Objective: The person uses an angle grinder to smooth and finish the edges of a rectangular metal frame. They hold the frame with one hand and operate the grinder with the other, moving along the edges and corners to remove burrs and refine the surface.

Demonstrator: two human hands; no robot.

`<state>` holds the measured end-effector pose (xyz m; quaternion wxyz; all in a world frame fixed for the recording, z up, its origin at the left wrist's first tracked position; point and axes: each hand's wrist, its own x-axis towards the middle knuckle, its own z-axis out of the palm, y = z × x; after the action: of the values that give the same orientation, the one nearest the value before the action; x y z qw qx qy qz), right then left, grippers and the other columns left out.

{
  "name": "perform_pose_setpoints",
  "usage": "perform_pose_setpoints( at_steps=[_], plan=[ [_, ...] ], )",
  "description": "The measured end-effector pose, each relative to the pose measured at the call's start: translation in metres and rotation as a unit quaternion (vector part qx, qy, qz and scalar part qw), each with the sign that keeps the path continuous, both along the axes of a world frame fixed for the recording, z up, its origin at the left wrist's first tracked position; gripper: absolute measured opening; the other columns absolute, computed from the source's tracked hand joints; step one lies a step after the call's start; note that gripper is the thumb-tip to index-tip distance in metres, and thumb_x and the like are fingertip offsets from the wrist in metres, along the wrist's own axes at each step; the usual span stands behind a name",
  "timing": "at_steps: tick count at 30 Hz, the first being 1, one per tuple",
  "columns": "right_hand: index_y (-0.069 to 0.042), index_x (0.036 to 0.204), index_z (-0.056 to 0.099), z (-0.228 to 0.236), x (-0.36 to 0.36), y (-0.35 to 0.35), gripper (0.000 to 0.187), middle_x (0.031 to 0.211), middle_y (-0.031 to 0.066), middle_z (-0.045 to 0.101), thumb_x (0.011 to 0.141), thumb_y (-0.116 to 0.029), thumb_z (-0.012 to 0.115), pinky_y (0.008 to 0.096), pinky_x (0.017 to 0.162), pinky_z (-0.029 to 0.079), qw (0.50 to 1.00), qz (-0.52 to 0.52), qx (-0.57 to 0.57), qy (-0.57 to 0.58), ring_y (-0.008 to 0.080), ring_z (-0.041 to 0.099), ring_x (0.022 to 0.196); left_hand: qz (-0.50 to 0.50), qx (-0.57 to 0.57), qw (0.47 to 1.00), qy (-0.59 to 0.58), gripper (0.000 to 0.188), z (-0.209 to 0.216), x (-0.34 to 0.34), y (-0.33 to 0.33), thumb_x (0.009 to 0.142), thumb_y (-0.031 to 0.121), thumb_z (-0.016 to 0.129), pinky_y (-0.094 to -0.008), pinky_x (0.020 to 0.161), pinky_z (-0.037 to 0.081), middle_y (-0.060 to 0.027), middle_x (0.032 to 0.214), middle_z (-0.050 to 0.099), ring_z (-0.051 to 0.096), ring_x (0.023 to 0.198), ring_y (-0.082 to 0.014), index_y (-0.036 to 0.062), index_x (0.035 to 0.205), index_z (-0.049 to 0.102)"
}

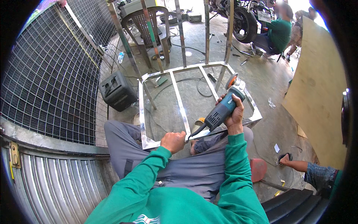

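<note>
An angle grinder (220, 112), teal and dark grey with an orange disc (232, 80), is held in my right hand (235, 115), fingers wrapped round its body. Its disc end points up and away, over the right side of a welded bare-metal frame (179, 98). The frame lies across my lap, with several upright posts at its far edge. My left hand (173, 142) is closed over the frame's near bar, its fingertips hidden. Beside that hand, the grinder's black cord (197, 130) curves down; whether the fingers touch it, I cannot tell.
A black boxy case (117, 91) stands left of the frame, near a wire-mesh panel (52, 74). Beyond are a plastic chair (145, 31), loose cables and a motorcycle (244, 22) with a person crouching beside it (279, 33). A tan board (317, 93) and another person's leg (294, 164) are at right.
</note>
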<state>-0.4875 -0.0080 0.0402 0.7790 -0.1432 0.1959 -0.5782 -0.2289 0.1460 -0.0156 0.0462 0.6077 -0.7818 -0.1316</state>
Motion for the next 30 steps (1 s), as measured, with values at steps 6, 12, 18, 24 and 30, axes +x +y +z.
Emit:
perform_pose_setpoints(
  at_steps=[6,12,18,24,30],
  plan=[
    [0.005,0.109,0.063,-0.002,-0.001,0.006,0.038,0.098,0.0165,0.069,0.093,-0.028,0.070,0.0466,0.085,0.062,0.999,-0.018,0.026,0.035,0.0310,0.072,0.089,0.012,-0.040,0.999,0.013,0.014,-0.023,-0.008,0.013,0.093,0.021,0.063,-0.0517,0.062,0.059,-0.0181,0.079,0.074,0.075,0.071,-0.0384,0.0077,0.095,0.060],
    [0.003,0.114,0.061,-0.009,-0.009,0.009,0.040,0.101,0.0142,0.069,0.092,-0.029,0.071,0.0458,0.091,0.061,0.998,0.005,0.036,0.060,0.0290,0.072,0.092,-0.005,0.007,1.000,-0.001,0.010,-0.051,-0.012,0.013,0.094,0.017,0.058,-0.0522,0.066,0.060,-0.0173,0.083,0.076,0.076,0.076,-0.0384,0.0080,0.096,0.062],
    [0.004,0.114,0.061,-0.023,-0.018,0.001,0.040,0.102,0.0170,0.068,0.093,-0.028,0.070,0.0456,0.092,0.061,0.996,-0.001,0.047,0.077,0.0301,0.071,0.096,0.005,0.032,0.999,-0.016,0.014,-0.056,-0.007,-0.039,0.087,0.017,0.065,-0.0522,0.075,0.061,-0.0191,0.091,0.077,0.077,0.085,-0.0383,0.0074,0.098,0.065],
    [0.007,0.124,0.054,-0.024,-0.008,-0.011,0.045,0.108,0.0186,0.066,0.093,-0.020,0.073,0.0452,0.094,0.061,0.993,0.015,0.085,0.083,0.0294,0.071,0.102,-0.044,0.091,0.995,0.017,0.029,-0.044,0.015,-0.058,0.082,0.016,0.068,-0.0554,0.079,0.059,-0.0224,0.096,0.075,0.074,0.090,-0.0439,0.0044,0.108,0.062],
    [0.005,0.118,0.058,-0.011,0.024,-0.035,0.041,0.100,0.0144,0.070,0.095,-0.025,0.074,0.0389,0.079,0.066,0.986,-0.002,0.094,0.135,0.0252,0.074,0.088,-0.066,0.088,0.986,0.127,0.048,-0.024,0.026,-0.065,0.078,0.025,0.076,-0.0564,0.085,0.055,-0.0231,0.100,0.071,0.070,0.096,-0.0458,0.0017,0.117,0.059]
  ],
)
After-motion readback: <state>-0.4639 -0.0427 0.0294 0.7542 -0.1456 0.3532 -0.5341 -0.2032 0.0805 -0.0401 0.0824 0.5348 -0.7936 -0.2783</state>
